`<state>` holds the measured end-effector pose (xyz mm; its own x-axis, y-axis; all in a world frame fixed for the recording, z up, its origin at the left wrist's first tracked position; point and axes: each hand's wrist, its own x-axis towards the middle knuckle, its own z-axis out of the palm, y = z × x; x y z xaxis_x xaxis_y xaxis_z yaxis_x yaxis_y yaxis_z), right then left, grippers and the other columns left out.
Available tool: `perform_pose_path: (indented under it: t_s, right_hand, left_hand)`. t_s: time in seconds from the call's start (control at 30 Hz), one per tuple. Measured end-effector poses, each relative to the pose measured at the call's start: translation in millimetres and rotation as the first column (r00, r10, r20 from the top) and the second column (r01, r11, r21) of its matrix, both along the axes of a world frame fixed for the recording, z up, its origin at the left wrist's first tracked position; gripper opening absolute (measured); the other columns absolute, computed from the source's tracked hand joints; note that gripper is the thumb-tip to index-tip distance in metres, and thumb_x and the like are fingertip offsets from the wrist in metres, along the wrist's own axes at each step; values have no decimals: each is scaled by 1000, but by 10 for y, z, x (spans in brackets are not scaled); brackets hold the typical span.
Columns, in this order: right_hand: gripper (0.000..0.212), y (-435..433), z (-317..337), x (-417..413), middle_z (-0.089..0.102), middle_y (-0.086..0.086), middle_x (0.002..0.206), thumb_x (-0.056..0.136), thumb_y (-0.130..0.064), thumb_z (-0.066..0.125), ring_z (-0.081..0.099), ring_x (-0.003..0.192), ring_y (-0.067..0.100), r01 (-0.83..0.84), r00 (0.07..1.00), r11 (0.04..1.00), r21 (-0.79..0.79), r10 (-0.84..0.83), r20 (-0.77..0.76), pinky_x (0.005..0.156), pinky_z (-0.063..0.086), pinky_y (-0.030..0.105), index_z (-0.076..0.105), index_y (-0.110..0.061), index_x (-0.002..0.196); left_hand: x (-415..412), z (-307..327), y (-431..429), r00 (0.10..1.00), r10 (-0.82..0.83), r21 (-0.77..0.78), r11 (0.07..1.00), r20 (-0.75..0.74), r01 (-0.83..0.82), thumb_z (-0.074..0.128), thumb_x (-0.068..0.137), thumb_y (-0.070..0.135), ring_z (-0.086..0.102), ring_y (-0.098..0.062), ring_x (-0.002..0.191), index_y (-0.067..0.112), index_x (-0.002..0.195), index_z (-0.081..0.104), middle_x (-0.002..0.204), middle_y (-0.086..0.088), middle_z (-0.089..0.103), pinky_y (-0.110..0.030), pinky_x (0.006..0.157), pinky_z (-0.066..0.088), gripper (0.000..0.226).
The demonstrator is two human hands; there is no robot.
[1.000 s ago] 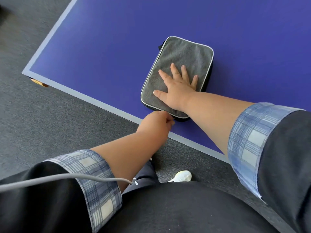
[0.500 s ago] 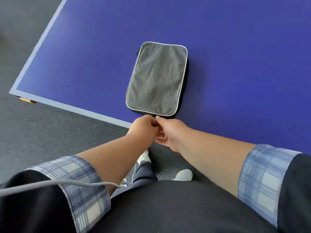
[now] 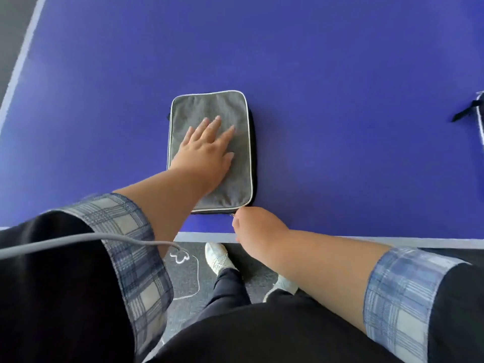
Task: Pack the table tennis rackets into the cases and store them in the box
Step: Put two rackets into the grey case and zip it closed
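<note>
A grey fabric racket case [image 3: 235,111] with white piping and a black side lies flat on the blue table [image 3: 340,74], close to the near edge. My left hand [image 3: 204,150] presses flat on its top with fingers spread. My right hand [image 3: 251,226] is at the case's near right corner, fingers pinched on the small zipper pull there. No racket shows; the case hides whatever is inside. A second case [image 3: 479,113] with a black strap peeks in at the right edge.
The table's pale border [image 3: 366,241] runs along the near edge and up the left side. Below it are grey carpet, my two white shoes [image 3: 217,255] and dark trousers. A grey cable [image 3: 78,242] crosses my left sleeve.
Both hands met at the case's near edge half a second ago. Now my left hand lies flat on the case and my right hand pinches at the near right corner. The view shifted.
</note>
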<state>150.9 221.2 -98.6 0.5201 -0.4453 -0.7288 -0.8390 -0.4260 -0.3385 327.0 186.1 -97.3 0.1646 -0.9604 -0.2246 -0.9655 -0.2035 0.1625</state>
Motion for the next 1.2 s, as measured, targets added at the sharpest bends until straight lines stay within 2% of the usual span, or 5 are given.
perform_pose_path:
  t_s: [0.37,0.57,0.8,0.93,1.2]
  right_hand:
    - [26,-380,79,-266,70,5,99,96,-7,41,66,93,30,285,953,953,-104,-293,-72,80,57,43,61,-16,109]
    - [32,-676,92,-167,40,-1,67,86,4,41,34,59,24,145,979,938,-316,-183,-94,49,26,35,29,-22,70]
    - [33,-1049,41,-58,41,0,70,88,2,46,41,64,26,44,996,948,-316,-66,-60,50,30,37,31,-19,66]
    - [20,-1324,8,-29,53,1,80,98,-11,43,55,74,29,84,996,945,-316,-79,29,63,51,44,53,-15,81]
    - [20,-2198,3,408,58,4,89,96,-13,40,60,83,33,119,991,941,-317,-90,104,73,54,50,59,-13,90]
  left_hand:
    - [120,-106,-62,991,-134,63,989,22,132,20,101,51,-6,-25,153,31,158,6,167,-2,-1,-49,122,-2,62]
    - [133,-97,-64,990,-139,81,987,0,138,16,100,53,-7,-25,153,33,158,4,167,-1,-3,-48,122,-2,62]
    - [472,-53,-449,979,-189,-83,980,-71,183,41,99,50,33,-31,136,38,132,55,146,0,40,-46,120,13,38]
    - [506,-158,-451,965,-238,-137,965,-106,223,48,98,42,31,-32,144,31,126,63,150,-5,42,-53,122,13,34]
    - [536,-200,-475,960,-264,-176,953,-91,245,50,96,42,44,-33,137,28,121,69,144,-8,51,-56,118,23,34]
